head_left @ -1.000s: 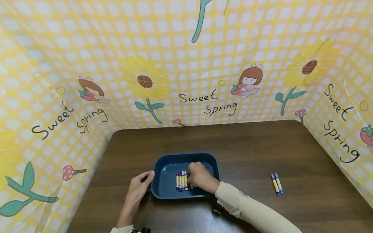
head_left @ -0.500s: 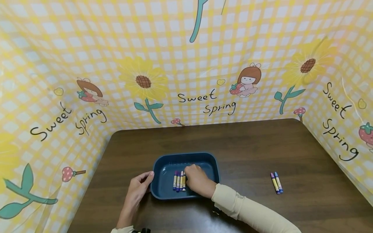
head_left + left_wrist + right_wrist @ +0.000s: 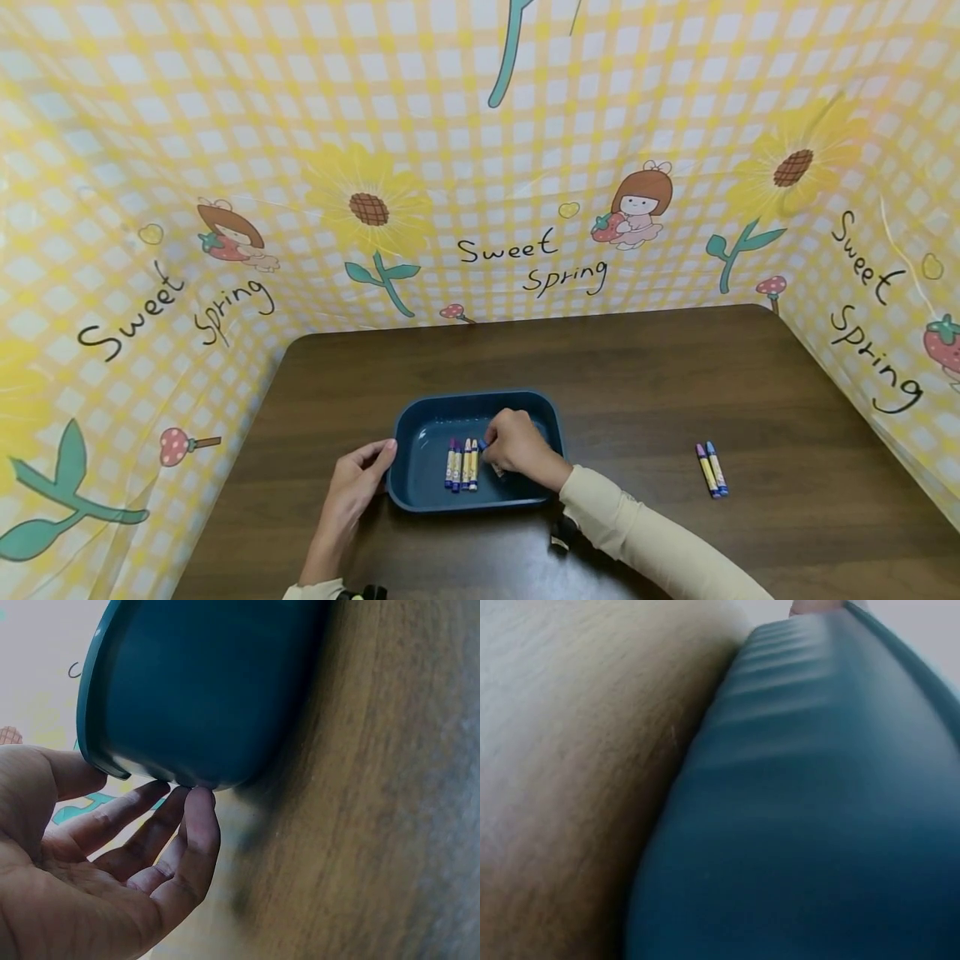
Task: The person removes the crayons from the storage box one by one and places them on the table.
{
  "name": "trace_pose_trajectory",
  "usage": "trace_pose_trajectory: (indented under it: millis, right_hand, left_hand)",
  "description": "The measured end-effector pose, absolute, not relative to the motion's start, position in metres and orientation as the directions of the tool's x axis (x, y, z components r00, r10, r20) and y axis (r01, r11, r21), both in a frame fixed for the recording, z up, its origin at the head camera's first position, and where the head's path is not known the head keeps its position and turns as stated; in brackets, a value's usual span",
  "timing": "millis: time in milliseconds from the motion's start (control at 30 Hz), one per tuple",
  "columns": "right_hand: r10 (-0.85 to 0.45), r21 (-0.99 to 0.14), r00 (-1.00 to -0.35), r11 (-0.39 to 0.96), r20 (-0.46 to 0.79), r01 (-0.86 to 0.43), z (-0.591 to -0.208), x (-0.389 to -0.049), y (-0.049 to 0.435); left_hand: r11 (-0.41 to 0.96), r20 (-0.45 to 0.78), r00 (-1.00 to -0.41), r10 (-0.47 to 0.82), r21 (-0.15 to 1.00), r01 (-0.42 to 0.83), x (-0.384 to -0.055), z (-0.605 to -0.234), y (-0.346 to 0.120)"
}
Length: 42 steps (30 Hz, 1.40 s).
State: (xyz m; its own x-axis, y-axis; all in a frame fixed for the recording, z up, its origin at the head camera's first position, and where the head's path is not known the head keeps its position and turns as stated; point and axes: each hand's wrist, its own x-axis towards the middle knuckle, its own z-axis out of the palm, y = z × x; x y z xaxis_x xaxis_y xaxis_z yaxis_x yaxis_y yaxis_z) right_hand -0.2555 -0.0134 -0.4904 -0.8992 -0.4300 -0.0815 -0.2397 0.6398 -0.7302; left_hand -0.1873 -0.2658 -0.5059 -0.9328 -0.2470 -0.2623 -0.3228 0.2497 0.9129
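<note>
A dark blue tray (image 3: pixel 420 504) stands on the table, with a row of several crayons (image 3: pixel 461 465) lying side by side in it. My left hand (image 3: pixel 358 479) holds the tray's left end. In the left wrist view, its thumb is at the rim and its bent fingertips (image 3: pixel 201 814) touch the outer wall. Inside the tray, my right hand (image 3: pixel 521 446) pinches a crayon (image 3: pixel 483 445) just right of the row; only its blue tip and part of its lower end show. The right wrist view is filled mostly by the tray's outer wall (image 3: pixel 802 810).
Two more crayons (image 3: pixel 712 471), one with a pinkish tip and one blue, lie together on the brown table (image 3: pixel 630 375) to the right of the tray. A yellow checked cloth (image 3: pixel 480 183) rises behind the table and along both sides.
My right hand moved left against the row, nudging the crayons slightly left, then drew back a little to the right. The left hand has stayed at the tray's end.
</note>
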Motion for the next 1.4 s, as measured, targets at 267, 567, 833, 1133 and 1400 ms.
trace_pose_trajectory:
  millis: [267,567,833,1133,1400]
  right_hand:
    - [-0.351,-0.839,-0.919,0.542,-0.180,-0.043,-0.491,-0.260,-0.008]
    - [-0.330,-0.888,-0.911,0.454,-0.248,0.078,-0.488,-0.259,-0.007]
    - [-0.339,-0.923,-0.912,0.373,-0.232,0.096,-0.483,-0.265,0.001]
    - [-0.323,-0.952,-0.920,0.277,-0.221,0.132,-0.481,-0.268,0.012]
    - [-0.293,-0.960,-0.930,0.233,-0.224,0.158,-0.476,-0.267,0.020]
  left_hand:
    - [0.258,-0.273,-0.931,-0.243,0.907,-0.333,-0.187,-0.504,-0.266]
    - [0.255,-0.291,-0.923,-0.251,0.900,-0.353,-0.187,-0.505,-0.264]
    - [0.254,-0.270,-0.928,-0.258,0.908,-0.335,-0.187,-0.504,-0.264]
    - [0.263,-0.275,-0.929,-0.249,0.904,-0.338,-0.188,-0.503,-0.264]
    - [0.273,-0.276,-0.929,-0.247,0.900,-0.340,-0.188,-0.503,-0.264]
